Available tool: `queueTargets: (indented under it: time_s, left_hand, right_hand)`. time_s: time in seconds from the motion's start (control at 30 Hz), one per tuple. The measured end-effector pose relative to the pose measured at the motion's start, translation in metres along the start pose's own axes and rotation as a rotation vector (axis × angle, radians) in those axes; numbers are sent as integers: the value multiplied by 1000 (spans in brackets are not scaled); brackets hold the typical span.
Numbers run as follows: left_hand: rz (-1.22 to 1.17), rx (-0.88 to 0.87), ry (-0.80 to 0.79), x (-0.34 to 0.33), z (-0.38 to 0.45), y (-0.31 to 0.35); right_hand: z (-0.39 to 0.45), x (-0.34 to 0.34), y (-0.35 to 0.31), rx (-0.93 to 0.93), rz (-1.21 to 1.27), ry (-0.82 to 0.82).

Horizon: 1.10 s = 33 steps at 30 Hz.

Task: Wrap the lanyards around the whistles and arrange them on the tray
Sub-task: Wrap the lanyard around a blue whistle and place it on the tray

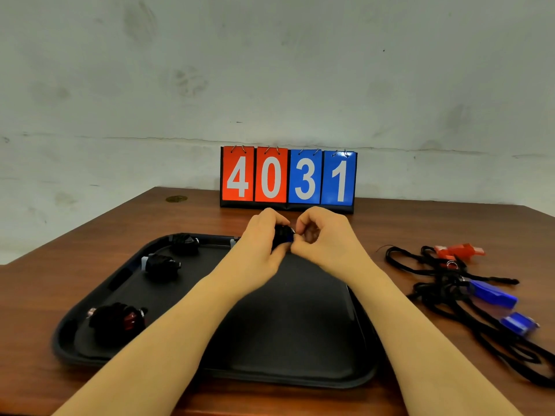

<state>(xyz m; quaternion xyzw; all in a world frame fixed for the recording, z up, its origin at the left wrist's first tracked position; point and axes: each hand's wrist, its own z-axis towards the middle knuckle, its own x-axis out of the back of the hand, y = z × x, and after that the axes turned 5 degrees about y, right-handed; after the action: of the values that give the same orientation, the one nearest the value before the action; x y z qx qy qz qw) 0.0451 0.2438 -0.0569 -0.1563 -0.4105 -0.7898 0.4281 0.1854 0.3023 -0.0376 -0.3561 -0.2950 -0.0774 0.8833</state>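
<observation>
1. Black plastic tray (300, 373) sits on a brown wooden table (120, 229); it is the landmark for every place below.
2. Left hand (261, 235) and right hand (324, 235) meet over the tray's far edge, both arms reaching across the tray.
3. Between them is a blue whistle (283, 237), mostly covered in wound black lanyard cord; only a sliver of blue shows.
4. Left hand: fingers curled round the wrapped whistle, gripping it.
5. Right hand: thumb and fingertips pinch at the whistle's right end, by a small metal ring; whether it holds ring or cord, cannot tell.
6. On the tray, far-left corner: one wrapped whistle bundle (184, 243), black cord all over.
7. On the tray, left side, just nearer than that one: second wrapped bundle (162, 265), pale end showing.
8. On the tray, near-left corner: third wrapped bundle (117, 321), red body showing through the cord.
9. Right of the tray, on the table: tangle of loose black lanyards (444, 283) with a red whistle (459, 252) farthest, a blue whistle (492, 292) in the middle and another blue whistle (519, 324) nearest, all unwrapped.
10. Beyond the tray, against the wall: flip scoreboard (288, 178) reading 40 on red, 31 on blue.
</observation>
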Motion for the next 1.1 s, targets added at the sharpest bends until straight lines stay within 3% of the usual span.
queueTargets:
  time_s: [0.13,0.37,0.67,0.93,1.1]
  left_hand:
    - [-12,-3,-23,-2,0,3]
    - [-137,70,76,5,-2,6]
    - [-240,116,121,5,-2,7]
    - [-254,115,51,6,-3,8]
    - [-178,84,107,5,0,7]
  right_hand:
    - [0,-2,2,-33,30,38]
    - [2,1,6,-27,275,46]
    - [4,-2,7,86,232,96]
    - [2,8,3,8,321,-67]
    - [2,9,3,-23,352,-51]
